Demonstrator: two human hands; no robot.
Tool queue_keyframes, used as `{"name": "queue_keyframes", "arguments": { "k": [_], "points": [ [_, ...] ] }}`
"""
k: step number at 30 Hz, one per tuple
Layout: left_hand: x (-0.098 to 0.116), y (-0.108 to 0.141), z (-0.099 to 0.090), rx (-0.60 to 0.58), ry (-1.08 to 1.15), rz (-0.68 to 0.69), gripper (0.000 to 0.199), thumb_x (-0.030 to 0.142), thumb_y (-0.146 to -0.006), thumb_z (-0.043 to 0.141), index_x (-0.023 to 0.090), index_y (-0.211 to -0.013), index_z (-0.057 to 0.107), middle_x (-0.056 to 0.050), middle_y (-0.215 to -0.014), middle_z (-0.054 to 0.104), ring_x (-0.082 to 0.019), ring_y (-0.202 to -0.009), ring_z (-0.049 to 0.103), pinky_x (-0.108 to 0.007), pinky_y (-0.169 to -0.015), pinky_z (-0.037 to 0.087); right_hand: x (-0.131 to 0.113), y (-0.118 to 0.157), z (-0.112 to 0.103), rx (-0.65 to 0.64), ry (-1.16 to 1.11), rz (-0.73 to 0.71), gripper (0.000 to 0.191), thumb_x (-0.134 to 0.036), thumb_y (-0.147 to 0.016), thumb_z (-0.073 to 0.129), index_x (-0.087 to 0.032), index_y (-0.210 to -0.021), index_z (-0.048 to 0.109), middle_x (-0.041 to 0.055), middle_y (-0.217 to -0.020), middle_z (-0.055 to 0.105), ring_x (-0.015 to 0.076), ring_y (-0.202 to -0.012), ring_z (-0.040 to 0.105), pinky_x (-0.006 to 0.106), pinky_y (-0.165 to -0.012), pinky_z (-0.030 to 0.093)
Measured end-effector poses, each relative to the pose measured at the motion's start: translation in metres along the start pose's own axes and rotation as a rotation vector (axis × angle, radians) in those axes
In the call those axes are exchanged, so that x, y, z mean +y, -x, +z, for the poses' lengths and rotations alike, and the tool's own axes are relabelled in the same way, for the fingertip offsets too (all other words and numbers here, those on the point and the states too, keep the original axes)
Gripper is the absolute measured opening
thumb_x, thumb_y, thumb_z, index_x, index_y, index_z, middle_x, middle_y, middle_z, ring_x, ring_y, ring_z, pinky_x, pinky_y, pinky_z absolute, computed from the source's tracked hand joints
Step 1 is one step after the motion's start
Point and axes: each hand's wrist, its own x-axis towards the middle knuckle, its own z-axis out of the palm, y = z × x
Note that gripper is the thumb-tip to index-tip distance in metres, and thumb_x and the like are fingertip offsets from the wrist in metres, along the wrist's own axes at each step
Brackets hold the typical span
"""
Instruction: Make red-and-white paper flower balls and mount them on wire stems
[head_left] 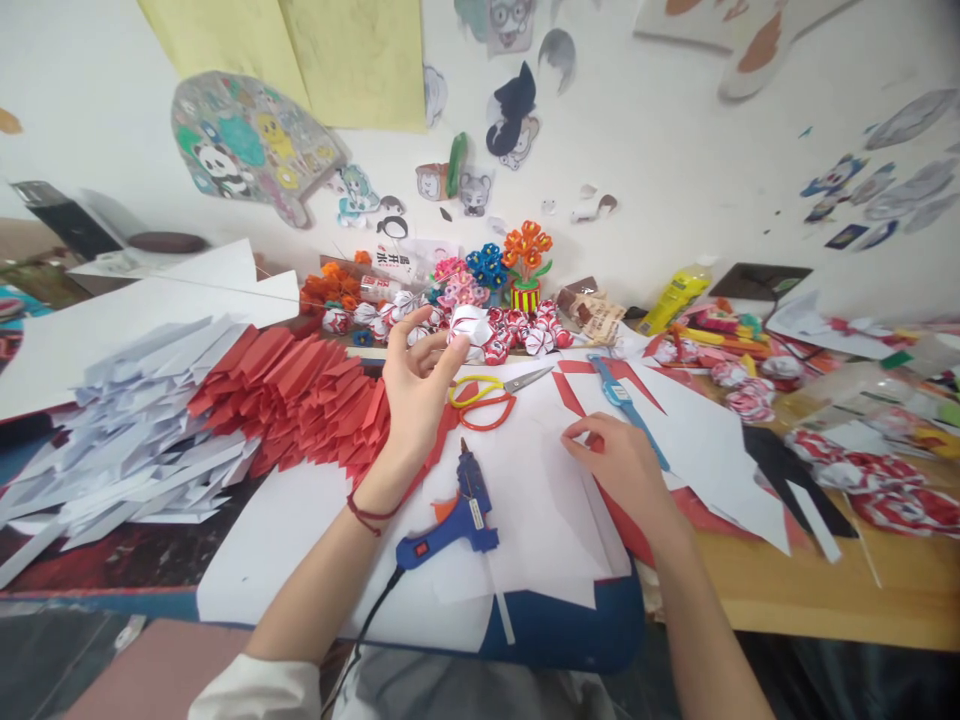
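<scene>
Partly hidden, white paper flower [472,322], in left fingers [448,367]

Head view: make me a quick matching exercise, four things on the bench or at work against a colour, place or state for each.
1. Left hand
2. Glue gun
3. Scissors
4. Red paper strips

A. One yellow handle loop, one orange
B. Beside the pile of white paper strips
C. Raised, with a white paper flower at its fingertips
D. Mostly blue, lying on its side

Pairs: 1-C, 2-D, 3-A, 4-B
</scene>
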Motion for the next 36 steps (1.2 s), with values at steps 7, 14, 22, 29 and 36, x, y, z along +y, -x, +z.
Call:
{"name": "queue_keyframes", "arguments": {
  "k": [7, 14, 22, 29, 36],
  "points": [
    [0.003, -0.011, -0.012, 0.173, -0.050, 0.094, 0.051, 0.047, -0.079, 0.077, 0.022, -0.119, 0.056, -0.004, -0.092, 0.067, -0.014, -0.077, 0.069, -0.017, -0.050, 0.046, 0.021, 0.001, -0.003, 0.021, 0.069, -0.005, 0.014, -0.027, -0.082, 0.058, -0.023, -0.082, 0.071, 0.0020, -0.087, 0.072, 0.0199, -0.075, 0.063, 0.033, -0.072, 0.043],
    [0.006, -0.011, -0.013, 0.091, -0.055, 0.069, 0.049, 0.048, -0.081, 0.074, 0.024, -0.119, 0.056, -0.002, -0.086, 0.066, -0.013, -0.068, 0.067, -0.018, -0.046, 0.042, 0.019, 0.003, -0.004, -0.016, -0.002, -0.002, 0.015, -0.032, -0.082, 0.060, -0.024, -0.080, 0.073, 0.0020, -0.075, 0.074, 0.0219, -0.068, 0.065, 0.033, -0.064, 0.044],
    [0.007, -0.008, -0.011, -0.162, 0.031, -0.090, 0.047, 0.042, -0.082, 0.075, 0.020, -0.120, 0.057, 0.001, -0.074, 0.063, -0.010, -0.059, 0.061, -0.017, -0.045, 0.043, 0.002, 0.010, -0.013, -0.200, -0.277, -0.046, 0.027, -0.022, -0.082, 0.057, -0.023, -0.103, 0.075, 0.0042, -0.088, 0.077, 0.0226, -0.077, 0.072, 0.035, -0.074, 0.053],
    [0.008, -0.006, -0.009, -0.260, 0.063, -0.162, 0.052, 0.043, -0.079, 0.077, 0.020, -0.121, 0.056, 0.002, -0.071, 0.063, -0.008, -0.053, 0.058, -0.017, -0.045, 0.042, -0.009, 0.020, -0.026, 0.077, 0.185, -0.011, 0.039, -0.049, -0.092, 0.055, -0.024, -0.070, 0.074, 0.0065, -0.087, 0.076, 0.0283, -0.080, 0.069, 0.037, -0.064, 0.046],
    [0.007, -0.004, -0.008, -0.417, 0.110, -0.206, 0.062, 0.044, -0.079, 0.076, 0.022, -0.131, 0.048, 0.003, -0.066, 0.063, -0.009, -0.052, 0.055, -0.018, -0.046, 0.037, -0.034, 0.004, -0.032, 0.251, -0.215, -0.286, 0.046, -0.040, -0.084, 0.070, -0.030, -0.128, 0.062, 0.0068, -0.129, 0.064, 0.0276, -0.109, 0.063, 0.043, -0.091, 0.052]
  ]
}}
